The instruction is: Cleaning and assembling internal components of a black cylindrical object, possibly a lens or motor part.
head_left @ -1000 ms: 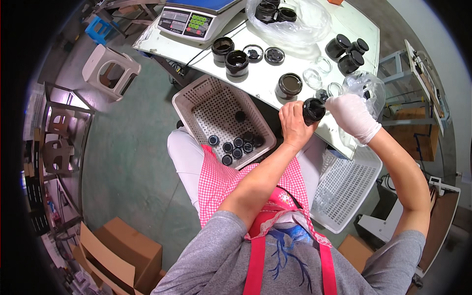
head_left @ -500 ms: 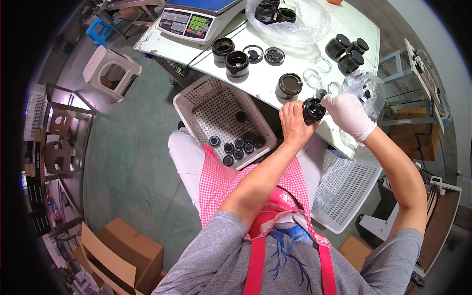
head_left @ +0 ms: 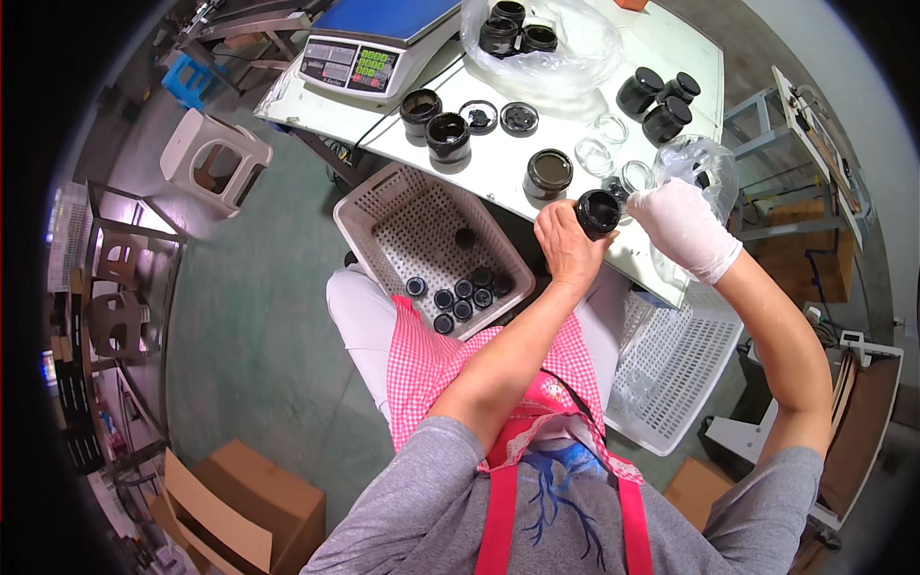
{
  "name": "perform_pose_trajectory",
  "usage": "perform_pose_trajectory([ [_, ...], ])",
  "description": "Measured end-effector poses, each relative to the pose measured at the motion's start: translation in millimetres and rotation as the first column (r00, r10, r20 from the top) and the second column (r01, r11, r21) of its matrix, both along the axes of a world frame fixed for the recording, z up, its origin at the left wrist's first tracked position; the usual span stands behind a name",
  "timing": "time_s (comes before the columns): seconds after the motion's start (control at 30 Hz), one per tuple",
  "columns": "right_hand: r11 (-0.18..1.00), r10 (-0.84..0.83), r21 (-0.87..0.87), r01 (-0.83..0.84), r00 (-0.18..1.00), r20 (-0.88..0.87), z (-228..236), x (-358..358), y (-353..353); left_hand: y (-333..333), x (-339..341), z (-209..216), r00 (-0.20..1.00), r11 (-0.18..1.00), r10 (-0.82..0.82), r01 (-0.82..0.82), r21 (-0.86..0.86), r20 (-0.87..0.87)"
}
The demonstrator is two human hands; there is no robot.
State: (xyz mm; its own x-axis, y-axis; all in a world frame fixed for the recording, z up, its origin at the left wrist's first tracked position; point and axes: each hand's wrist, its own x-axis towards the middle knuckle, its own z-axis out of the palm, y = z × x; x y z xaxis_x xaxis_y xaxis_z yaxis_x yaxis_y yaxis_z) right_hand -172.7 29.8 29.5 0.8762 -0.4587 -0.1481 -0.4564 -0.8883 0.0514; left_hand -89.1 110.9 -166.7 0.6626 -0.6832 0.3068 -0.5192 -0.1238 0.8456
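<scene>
Gripped at 1 side by the left hand (head_left: 567,241): 1 round, squat black jar (head_left: 600,217) / open at the top, dark and glossy inside / mouth turned up toward the camera, exact tilt hard to tell / held at the table's (head_left: 498,158) near edge / rim just beside the white-gloved right hand (head_left: 678,227)

Floor (head_left: 259,355): green-grey, marked. Wall (head_left: 839,96): pale, right side. Table (head_left: 676,38): white top, far centre, brightly lit. Beige stool (head_left: 182,139), left; blue stool (head_left: 179,79) beyond, far left. Metal rack (head_left: 144,201), left edge; brown stools (head_left: 117,321) beside it. Metal stand (head_left: 752,103), right. Cardboard box (head_left: 287,498), near left, flap raised.
</scene>
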Motion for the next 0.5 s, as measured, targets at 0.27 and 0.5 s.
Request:
perform_pose_trajectory([
  [0.27,0.991,0.102,-0.107,-0.086,0.983,0.153,-17.6,-30.1,-13.7,15.6,7.9,4.5,0.977,0.975,-0.213,0.211,0.067,0.027],
  [0.5,0.995,0.088,-0.072,-0.068,0.941,0.326,-39.8,-54.4,-26.9,15.8,44.3,-2.0,0.901,0.901,-0.434,0.434,0.003,-0.024],
])
